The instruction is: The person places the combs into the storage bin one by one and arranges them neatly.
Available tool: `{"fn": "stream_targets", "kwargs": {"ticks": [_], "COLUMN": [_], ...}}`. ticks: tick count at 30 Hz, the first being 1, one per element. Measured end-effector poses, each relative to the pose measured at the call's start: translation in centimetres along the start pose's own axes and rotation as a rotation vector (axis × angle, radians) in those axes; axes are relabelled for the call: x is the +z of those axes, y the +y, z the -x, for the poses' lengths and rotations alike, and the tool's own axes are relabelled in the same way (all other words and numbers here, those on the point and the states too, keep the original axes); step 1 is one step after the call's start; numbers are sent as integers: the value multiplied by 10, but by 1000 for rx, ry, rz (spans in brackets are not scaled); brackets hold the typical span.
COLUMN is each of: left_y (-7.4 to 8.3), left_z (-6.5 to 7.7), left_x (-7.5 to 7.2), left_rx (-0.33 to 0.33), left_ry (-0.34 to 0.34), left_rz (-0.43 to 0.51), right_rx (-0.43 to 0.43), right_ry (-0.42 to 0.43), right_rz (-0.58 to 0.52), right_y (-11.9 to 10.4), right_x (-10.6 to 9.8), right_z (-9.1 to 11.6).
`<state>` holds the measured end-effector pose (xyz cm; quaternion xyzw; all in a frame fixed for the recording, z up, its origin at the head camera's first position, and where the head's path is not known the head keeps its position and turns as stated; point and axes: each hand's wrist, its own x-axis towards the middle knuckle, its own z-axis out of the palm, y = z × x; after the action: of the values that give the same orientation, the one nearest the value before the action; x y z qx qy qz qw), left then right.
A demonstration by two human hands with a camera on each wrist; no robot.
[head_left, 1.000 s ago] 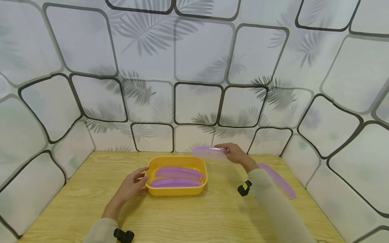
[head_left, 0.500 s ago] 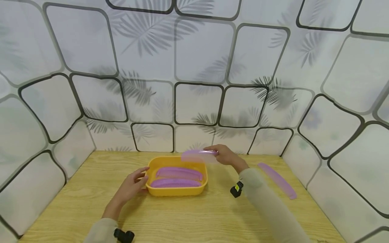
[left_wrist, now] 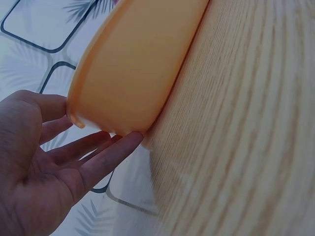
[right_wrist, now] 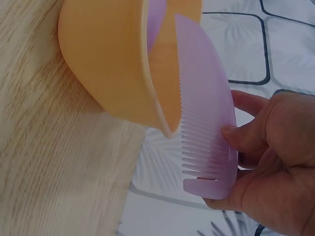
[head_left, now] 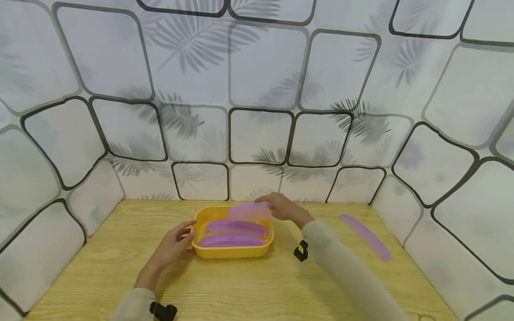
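Purple translucent comb (right_wrist: 209, 110) is pinched by my right hand (head_left: 281, 207) between thumb and fingers along its spine near one end, teeth pointing toward the basin in the right wrist view. In the head view this comb overlaps the back right part of the yellow basin (head_left: 233, 253). Two more purple combs lie inside: a front comb (head_left: 231, 241) and another comb (head_left: 237, 228) behind it. My left hand (head_left: 170, 246) rests its fingertips against the basin's left end; in the left wrist view, fingers (left_wrist: 110, 160) spread from rim to base.
One further purple comb (head_left: 365, 236) lies slantwise on the wood-grain table (head_left: 257, 290), to the right. Patterned wall covering (head_left: 257, 138) encloses the table at the back and both sides. Both wrists wear small black devices, one a wrist camera (head_left: 301, 250).
My right hand has carried the comb leftward and slightly down, from right of the basin to over its back right part. The left hand and basin have stayed put.
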<state>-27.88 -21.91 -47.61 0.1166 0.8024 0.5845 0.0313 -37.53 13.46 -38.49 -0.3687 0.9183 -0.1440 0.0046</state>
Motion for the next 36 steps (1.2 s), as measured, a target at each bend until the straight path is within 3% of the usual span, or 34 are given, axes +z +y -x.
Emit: {"fn": "stream_targets", "kwargs": {"ticks": [19,36], "left_y": [0,-2], "left_z": [1,-1], "left_x": [0,-1], "left_rx": [-4,9], "left_ry": [12,0], "left_rz": [-13,9], "right_rx": [-68,21], "right_ry": [-31,-78], "right_rz": [50,-23], "right_y": [-20,-25], "right_x": [26,37], "right_z": [-32,-41]}}
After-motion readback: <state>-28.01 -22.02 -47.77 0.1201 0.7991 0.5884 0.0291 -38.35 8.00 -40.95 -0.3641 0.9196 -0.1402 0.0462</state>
